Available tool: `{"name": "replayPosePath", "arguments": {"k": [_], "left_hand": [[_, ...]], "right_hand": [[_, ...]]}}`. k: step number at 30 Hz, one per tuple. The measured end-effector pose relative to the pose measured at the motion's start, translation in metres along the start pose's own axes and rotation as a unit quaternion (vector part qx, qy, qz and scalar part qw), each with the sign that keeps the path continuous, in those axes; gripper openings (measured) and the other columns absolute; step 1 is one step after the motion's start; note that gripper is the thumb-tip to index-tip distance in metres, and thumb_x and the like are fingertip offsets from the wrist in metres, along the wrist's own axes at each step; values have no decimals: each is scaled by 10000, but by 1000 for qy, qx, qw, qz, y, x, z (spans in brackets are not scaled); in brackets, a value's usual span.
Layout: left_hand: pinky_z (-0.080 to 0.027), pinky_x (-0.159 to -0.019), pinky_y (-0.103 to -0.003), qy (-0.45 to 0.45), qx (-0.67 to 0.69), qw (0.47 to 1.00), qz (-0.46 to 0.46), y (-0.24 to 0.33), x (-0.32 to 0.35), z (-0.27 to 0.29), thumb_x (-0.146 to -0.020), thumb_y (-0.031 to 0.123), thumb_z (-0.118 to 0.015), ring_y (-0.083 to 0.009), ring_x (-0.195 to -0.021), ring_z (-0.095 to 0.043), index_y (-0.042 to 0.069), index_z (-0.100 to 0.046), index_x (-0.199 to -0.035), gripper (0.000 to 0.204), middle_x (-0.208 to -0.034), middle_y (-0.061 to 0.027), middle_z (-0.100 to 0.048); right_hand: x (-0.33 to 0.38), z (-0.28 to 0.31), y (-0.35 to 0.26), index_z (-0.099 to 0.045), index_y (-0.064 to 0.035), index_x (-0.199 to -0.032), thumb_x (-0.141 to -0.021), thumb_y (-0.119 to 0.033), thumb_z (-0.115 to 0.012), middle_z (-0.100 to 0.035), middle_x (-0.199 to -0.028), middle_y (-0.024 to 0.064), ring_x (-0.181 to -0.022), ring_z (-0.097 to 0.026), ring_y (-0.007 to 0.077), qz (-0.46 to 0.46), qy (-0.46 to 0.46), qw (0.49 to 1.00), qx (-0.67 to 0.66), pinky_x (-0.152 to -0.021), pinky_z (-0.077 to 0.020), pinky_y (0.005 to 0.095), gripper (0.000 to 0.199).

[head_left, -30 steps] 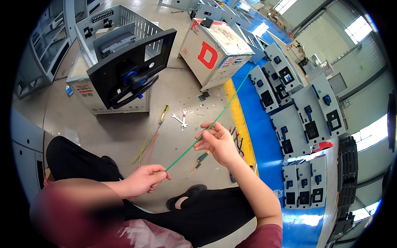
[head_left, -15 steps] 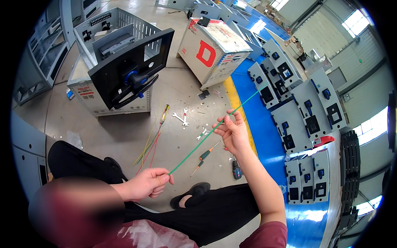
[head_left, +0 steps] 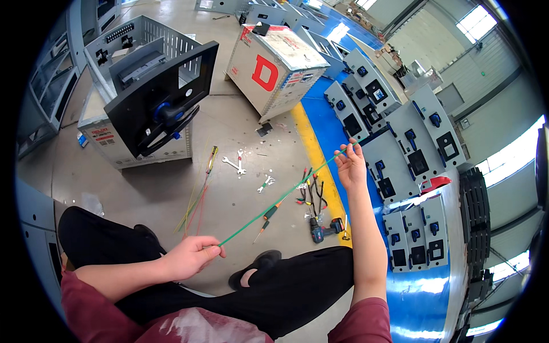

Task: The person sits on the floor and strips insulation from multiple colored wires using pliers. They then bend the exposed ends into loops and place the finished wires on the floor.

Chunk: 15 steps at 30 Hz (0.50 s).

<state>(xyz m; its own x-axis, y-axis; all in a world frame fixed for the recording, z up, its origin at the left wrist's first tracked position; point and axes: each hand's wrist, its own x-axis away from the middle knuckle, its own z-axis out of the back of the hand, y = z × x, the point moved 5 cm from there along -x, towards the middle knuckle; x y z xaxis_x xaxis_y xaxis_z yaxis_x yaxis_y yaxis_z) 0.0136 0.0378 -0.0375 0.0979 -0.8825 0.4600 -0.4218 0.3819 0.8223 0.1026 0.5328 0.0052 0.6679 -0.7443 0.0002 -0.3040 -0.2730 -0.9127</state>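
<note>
A long, thin green wire [head_left: 251, 221] is stretched taut between my two hands, slanting up from left to right above the floor. My left hand [head_left: 195, 257], low near my knee, pinches its lower end between thumb and fingers. Farther off on the right, my right hand [head_left: 351, 167] has its thumb and fingertips closed on the wire near its upper end. Beneath the wire lie a screwdriver [head_left: 271, 212] with an orange and dark green handle and a smaller screwdriver [head_left: 261, 231]. Several loose coloured wires [head_left: 197, 208] lie on the floor ahead of my left hand.
Open-end wrenches [head_left: 235, 166], a cordless drill [head_left: 318, 230] and black cable leads [head_left: 313, 191] lie on the floor. A cabinet with a hinged black door [head_left: 128, 111] stands front left, a grey crate [head_left: 243, 66] beyond. Grey panels [head_left: 394, 171] line the blue strip at right.
My right hand has moved outward to the right and away along the green wire, toward its upper end. My left hand keeps its grip. The view has shifted slightly, uncovering the drill and black leads.
</note>
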Motion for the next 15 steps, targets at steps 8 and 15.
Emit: {"name": "replayPosePath", "arguments": {"k": [8, 15], "left_hand": [[-306, -517, -266, -14, -4, 1000, 5, -3, -5, -1, -1135, 210, -488, -58, -543, -353, 20, -651, -1116, 251, -640, 63, -412], [-300, -497, -263, -13, 88, 996, -15, 6, -8, 3, -1150, 230, -470, -53, -523, -336, 12, -624, -1120, 269, -626, 76, -383]], "right_hand": [[16, 7, 7, -578, -101, -1304, -1085, -231, -615, -689, -1046, 64, -935, -725, 235, -40, 22, 999, -17, -783, -614, 352, 257], [121, -156, 70, -528, -19, -1338, -1051, -144, -655, -705, -1060, 160, -954, -749, 298, -153, -170, 968, 102, -814, -659, 416, 338]]}}
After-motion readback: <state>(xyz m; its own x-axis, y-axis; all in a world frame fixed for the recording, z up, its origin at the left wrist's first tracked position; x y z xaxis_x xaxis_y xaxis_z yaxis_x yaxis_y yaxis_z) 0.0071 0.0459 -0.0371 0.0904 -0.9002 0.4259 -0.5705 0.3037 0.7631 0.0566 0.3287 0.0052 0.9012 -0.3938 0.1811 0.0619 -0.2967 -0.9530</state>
